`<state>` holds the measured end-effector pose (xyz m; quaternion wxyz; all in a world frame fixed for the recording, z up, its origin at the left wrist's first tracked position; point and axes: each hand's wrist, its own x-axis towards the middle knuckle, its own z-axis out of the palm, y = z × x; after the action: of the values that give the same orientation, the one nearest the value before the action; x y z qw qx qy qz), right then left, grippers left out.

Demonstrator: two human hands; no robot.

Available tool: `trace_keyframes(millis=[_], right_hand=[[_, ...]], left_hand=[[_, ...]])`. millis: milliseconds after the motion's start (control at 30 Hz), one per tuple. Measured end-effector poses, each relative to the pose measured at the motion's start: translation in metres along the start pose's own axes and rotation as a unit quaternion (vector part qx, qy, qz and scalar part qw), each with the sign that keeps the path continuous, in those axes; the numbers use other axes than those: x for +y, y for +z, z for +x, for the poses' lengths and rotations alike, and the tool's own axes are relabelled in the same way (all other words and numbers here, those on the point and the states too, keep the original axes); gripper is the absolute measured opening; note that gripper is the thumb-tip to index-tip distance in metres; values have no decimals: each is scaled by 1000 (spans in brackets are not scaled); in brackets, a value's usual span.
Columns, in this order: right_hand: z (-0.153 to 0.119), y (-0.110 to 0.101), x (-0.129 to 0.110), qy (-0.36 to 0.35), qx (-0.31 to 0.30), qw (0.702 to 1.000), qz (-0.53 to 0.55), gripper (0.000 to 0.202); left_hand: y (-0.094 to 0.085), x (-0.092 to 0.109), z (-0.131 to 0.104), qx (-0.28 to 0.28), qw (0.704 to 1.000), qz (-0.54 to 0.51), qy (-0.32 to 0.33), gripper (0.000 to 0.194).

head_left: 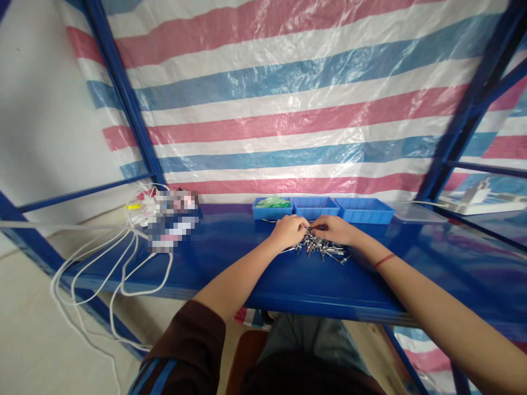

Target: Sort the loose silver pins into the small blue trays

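Bending close together over one pile of metal pieces (323, 249) before three blue bins (364, 216): two hands (289, 231) (332, 229), grip unclear

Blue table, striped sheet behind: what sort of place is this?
Probably a makeshift workshop: small metal parts lie heaped on the blue table, three blue bins stand behind them, and striped sheeting hangs beyond.

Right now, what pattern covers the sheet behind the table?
The plastic sheet has red, white and blue stripes, best seen in the head view.
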<state>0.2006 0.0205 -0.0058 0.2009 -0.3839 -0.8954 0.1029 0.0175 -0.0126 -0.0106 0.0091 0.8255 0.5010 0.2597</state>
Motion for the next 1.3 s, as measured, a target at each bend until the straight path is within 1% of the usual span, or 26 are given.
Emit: trace_keyframes(millis=[133,367,433,533,600,667,767,833,900,967,1100,1200,1233,1300], right_hand=[[2,4,1,2,14,1000,-14,23],[3,12,2,18,25,999,-15,18],[4,14,2,9,33,999,-32,17],[4,15,-1,-25,70,995,-60,16],[4,15,-5,-30,102,993,-51,16],[4,14,-10,-14,130,991,-12,15],[4,13,-16,10,165,982,95,15],[5,11,-18,22,182,965,188,18],[5,9,-19,35,192,941,277,25],[5,7,-21,51,194,920,337,32],[3,4,-27,89,203,895,387,38],[2,5,-30,107,215,876,418,40],[2,5,-30,108,215,874,422,40],[2,5,-29,103,214,879,414,39]], left_hand=[[2,-1,1,-26,999,19,2,28],[4,1,0,-32,999,27,10,28],[3,1,1,-36,999,30,7,29],[2,1,1,-33,999,37,7,29],[0,1,1,-28,999,41,7,28],[-2,0,2,-21,999,39,3,27],[-4,-3,4,-3,1000,7,6,27],[-4,-5,6,12,999,-38,21,26],[-3,-5,7,31,995,-92,34,26],[-1,-5,8,46,988,-144,35,26],[1,-1,8,54,972,-229,20,26],[3,-1,10,52,961,-272,19,25],[3,-1,10,50,958,-282,19,25],[4,-2,11,46,953,-298,19,25]])
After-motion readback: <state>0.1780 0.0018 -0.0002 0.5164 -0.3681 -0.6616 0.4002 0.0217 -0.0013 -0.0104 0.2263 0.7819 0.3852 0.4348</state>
